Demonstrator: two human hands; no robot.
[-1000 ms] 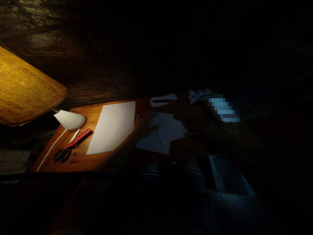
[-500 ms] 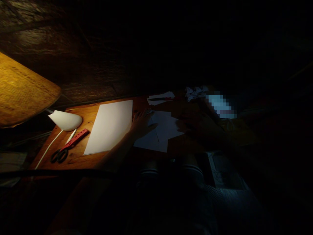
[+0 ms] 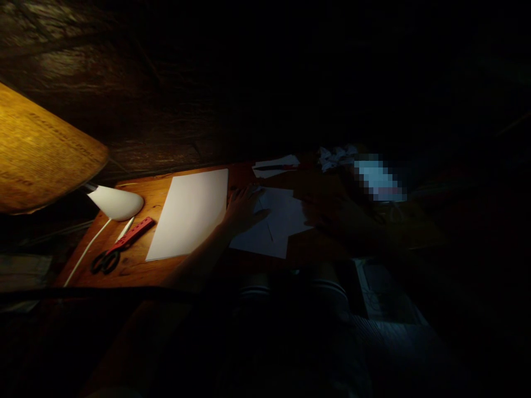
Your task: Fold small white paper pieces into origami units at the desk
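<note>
My left hand [image 3: 245, 211] lies over the left part of some overlapping white paper sheets [image 3: 280, 210], its thumb apart from the fingers. A thin dark line, perhaps a fold or a gap, runs across the sheets near the thumb. At their right edge is my right hand [image 3: 332, 213], deep in shadow. Its fingers are too dark to make out. Left of my left hand a larger stack of white paper [image 3: 191, 213] lies flat in the lamplight, with my left forearm crossing its lower right corner.
A lamp with a yellowish shade [image 3: 45, 155] and white base [image 3: 120, 203] stands at the left. Beside it lie a red ruler [image 3: 135, 233] and black-handled scissors [image 3: 105, 261]. Paper pieces [image 3: 276, 166] and crumpled paper [image 3: 334, 157] lie at the back of the wooden table [image 3: 133, 271].
The whole scene has shifted slightly right in view. My hands and the sheets keep about the same places relative to each other.
</note>
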